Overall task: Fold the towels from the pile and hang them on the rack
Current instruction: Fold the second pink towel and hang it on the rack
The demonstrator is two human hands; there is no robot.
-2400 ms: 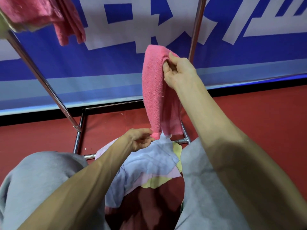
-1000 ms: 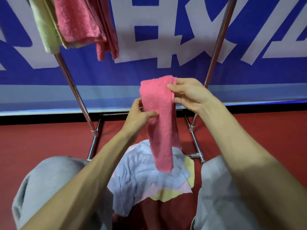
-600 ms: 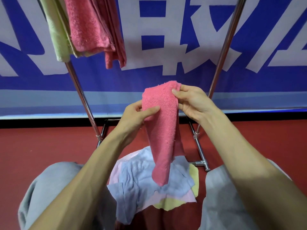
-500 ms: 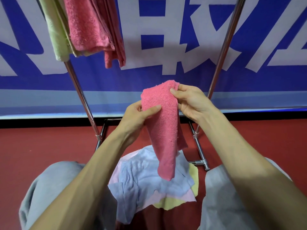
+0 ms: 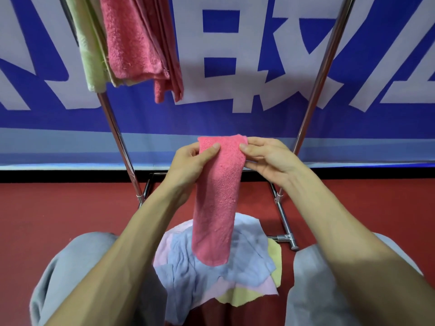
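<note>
My left hand [image 5: 188,165] and right hand [image 5: 270,161] each pinch a top corner of the folded pink towel [image 5: 216,203], thumbs in front. Its lower end hangs over the pile [image 5: 211,278] on the red floor [image 5: 58,208]. There is open room between the rack [image 5: 317,78] uprights, right of the hung towels [image 5: 134,38]. The banner [image 5: 221,121] has large white characters, cropped and unreadable.

The left hand [image 5: 188,161] has come up from the pink towel's [image 5: 217,196] bottom corner to pinch its top edge opposite the right hand [image 5: 268,158].
</note>
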